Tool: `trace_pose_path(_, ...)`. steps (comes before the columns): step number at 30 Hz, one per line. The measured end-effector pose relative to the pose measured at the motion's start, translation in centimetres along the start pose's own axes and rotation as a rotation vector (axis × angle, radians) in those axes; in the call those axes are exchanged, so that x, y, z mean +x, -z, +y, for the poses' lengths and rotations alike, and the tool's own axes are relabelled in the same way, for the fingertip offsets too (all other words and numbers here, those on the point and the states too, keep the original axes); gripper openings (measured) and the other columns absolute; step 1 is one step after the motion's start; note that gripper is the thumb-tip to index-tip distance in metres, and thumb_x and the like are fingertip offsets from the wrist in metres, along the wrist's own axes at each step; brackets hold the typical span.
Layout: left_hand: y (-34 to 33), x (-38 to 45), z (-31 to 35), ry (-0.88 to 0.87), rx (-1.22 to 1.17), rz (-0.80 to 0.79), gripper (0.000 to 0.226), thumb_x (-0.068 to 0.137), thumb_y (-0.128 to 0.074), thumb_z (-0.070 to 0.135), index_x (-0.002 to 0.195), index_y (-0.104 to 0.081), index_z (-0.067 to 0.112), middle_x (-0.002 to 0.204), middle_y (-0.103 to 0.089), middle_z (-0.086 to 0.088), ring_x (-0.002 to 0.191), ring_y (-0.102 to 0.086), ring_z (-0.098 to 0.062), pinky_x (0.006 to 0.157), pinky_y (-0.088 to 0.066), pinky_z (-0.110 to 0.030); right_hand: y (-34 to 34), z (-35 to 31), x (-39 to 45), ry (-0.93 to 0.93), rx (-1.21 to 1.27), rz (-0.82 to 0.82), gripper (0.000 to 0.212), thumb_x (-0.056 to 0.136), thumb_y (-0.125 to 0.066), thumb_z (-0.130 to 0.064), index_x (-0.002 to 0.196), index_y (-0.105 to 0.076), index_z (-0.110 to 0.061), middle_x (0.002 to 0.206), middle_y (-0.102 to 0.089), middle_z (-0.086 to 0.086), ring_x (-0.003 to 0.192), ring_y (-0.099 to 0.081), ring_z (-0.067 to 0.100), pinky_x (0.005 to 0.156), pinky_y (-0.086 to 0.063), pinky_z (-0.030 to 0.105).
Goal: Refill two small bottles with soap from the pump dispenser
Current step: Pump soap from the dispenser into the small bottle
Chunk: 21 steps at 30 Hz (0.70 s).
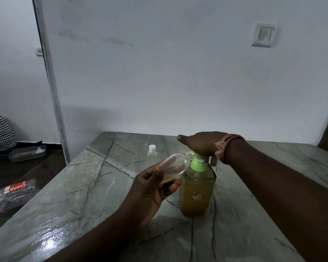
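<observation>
On the grey veined stone table, the person is working at a pump dispenser that is standing upright near the middle, its clear body holding amber soap below a green collar. The right hand is lying flat, palm down and fingers straight, pressing on the pump head, which it is hiding almost wholly. A reddish thread band is circling that wrist. The left hand is gripping a small clear bottle, thumb and curled fingers wrapped round its lower part, and is tilting it so that its mouth is meeting the green spout; a little amber soap seems to be pooling at the low end, though the dim light is making that hard to judge. Farther back on the table, well apart, a second small bottle with a white cap is standing upright.
</observation>
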<state>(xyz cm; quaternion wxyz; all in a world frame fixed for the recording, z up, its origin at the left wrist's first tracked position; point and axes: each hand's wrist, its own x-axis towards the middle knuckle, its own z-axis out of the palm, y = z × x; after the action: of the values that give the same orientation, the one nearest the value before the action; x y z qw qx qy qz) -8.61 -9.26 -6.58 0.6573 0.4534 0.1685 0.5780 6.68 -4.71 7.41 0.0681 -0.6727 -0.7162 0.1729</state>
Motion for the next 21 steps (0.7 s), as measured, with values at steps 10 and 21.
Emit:
trace_pose_path(10, -0.04, 0.07, -0.03, 0.003, 0.032, -0.002, 0.074, 0.060, -0.089, 0.051, 0.122, -0.071, 0.015, 0.125, -0.068, -0.017, 0.085, -0.068, -0.018, 0.076, -0.058, -0.024, -0.83, 0.75, 0.03, 0.073, 0.075, 0.012, 0.057, 0.105, -0.022, -0.048, 0.151, -0.033, -0.016, 0.155, -0.033, 0.012, 0.137, -0.038, 0.029, 0.104, -0.032, 0.031)
trace_pose_path(21, 0.11, 0.22, -0.06, 0.009, 0.040, 0.006, 0.078, 0.055, -0.092, 0.050, 0.120, -0.071, 0.013, 0.122, -0.069, -0.018, 0.080, -0.068, -0.018, 0.072, -0.059, -0.023, -0.91, 0.98, 0.91, 0.025, 0.122, -0.021, 0.052, 0.109, -0.017, -0.034, 0.150, -0.031, -0.005, 0.155, -0.032, 0.015, 0.140, -0.034, 0.028, 0.107, -0.031, 0.030)
